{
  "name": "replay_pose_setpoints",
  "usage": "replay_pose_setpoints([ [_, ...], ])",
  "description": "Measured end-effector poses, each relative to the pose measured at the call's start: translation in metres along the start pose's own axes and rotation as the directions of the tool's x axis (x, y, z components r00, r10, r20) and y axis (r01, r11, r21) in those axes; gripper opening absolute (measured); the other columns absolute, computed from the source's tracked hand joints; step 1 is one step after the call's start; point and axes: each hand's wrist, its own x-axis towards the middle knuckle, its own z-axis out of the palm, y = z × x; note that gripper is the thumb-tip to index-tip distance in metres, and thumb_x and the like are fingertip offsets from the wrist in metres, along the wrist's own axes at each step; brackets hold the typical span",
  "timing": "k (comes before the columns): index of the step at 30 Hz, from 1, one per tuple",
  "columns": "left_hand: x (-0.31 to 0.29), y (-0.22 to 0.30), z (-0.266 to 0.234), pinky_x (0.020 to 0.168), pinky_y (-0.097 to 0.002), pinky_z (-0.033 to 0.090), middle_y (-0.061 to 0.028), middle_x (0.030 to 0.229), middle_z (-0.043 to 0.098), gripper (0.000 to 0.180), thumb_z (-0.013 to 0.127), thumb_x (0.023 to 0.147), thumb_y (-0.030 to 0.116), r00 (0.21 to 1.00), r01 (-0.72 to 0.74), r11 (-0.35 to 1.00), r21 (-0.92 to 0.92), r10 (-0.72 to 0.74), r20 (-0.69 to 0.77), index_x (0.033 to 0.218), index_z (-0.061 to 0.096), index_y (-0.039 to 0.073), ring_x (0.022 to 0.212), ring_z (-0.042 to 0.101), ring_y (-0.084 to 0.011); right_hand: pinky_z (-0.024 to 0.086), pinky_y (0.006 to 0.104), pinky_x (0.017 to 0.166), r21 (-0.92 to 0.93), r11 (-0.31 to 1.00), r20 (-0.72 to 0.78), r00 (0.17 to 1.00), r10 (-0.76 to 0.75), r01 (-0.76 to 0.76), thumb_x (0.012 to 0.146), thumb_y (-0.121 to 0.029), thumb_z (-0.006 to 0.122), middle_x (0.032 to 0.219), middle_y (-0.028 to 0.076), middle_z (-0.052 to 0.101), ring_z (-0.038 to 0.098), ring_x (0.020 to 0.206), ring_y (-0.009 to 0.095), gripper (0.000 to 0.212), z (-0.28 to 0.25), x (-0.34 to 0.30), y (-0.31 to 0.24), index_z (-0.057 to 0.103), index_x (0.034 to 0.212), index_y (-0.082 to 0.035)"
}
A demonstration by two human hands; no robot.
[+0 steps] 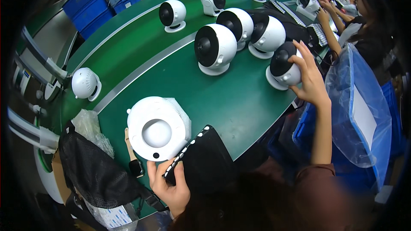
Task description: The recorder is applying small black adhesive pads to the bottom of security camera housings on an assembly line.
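Note:
My right hand [310,77] is closed around a round white camera [291,75] with a black front, standing on its disc base at the table's right edge. Between the thumb and fingers of my left hand [171,190] is a black sheet [205,158] with a row of white dots along one edge. Just beyond those fingertips lies another white device [136,130], its ring-shaped base facing up. One black round spot [156,155] shows on that ring. Several more white cameras with black fronts, such as the large one [214,49], stand upright ahead of my right hand.
A wristwatch [136,167] and black mesh bag [96,171] lie at the left. Across a metal rail, more cameras [172,15] stand on a green belt [128,45]. Blue crates [92,10] are stacked far left; a plastic-lined blue bin [359,111] is at right, near another person [368,25].

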Motion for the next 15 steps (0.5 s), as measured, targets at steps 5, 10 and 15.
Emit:
replay_pose_setpoints([
  [5, 0.0, 0.002, -0.002, 0.075, -0.0253, 0.038, -0.0164, 0.101, 0.051, 0.01, 0.057, 0.071, -0.003, 0.999, 0.04, 0.999, -0.014, -0.041, -0.014, 0.081, 0.055, -0.004, 0.082, 0.052, -0.0182, 0.015, 0.0499, 0.101, 0.006, 1.0, 0.066, 0.998, -0.02, 0.019, 0.044, 0.003, 0.068, 0.138, 0.013, 0.017, 0.013, 0.127, 0.036, 0.072, 0.006, 0.011, 0.014, 0.041, 0.108, -0.018],
  [10, 0.001, 0.002, -0.001, 0.069, -0.0288, 0.042, -0.017, 0.09, 0.052, 0.017, 0.061, 0.065, -0.006, 0.999, 0.007, 1.0, 0.015, -0.006, -0.038, 0.081, 0.058, -0.002, 0.079, 0.055, -0.0276, 0.024, 0.0428, 0.1, 0.099, 0.995, -0.057, 0.998, 0.009, -0.003, 0.05, -0.003, 0.071, 0.137, 0.014, 0.02, 0.019, 0.126, 0.034, 0.069, -0.008, 0.029, -0.025, 0.049, 0.113, -0.02],
  [15, 0.009, -0.006, -0.001, 0.057, -0.0288, 0.045, -0.0154, 0.084, 0.054, 0.019, 0.065, 0.064, -0.003, 0.998, -0.06, 0.997, -0.043, 0.06, -0.006, 0.082, 0.06, 0.002, 0.068, 0.058, -0.0272, 0.038, 0.036, 0.088, 0.395, 0.79, -0.225, 0.883, -0.412, 0.469, 0.064, -0.006, 0.064, 0.123, 0.014, 0.042, 0.043, 0.111, 0.031, 0.051, 0.005, 0.122, -0.133, 0.048, 0.113, -0.012],
])
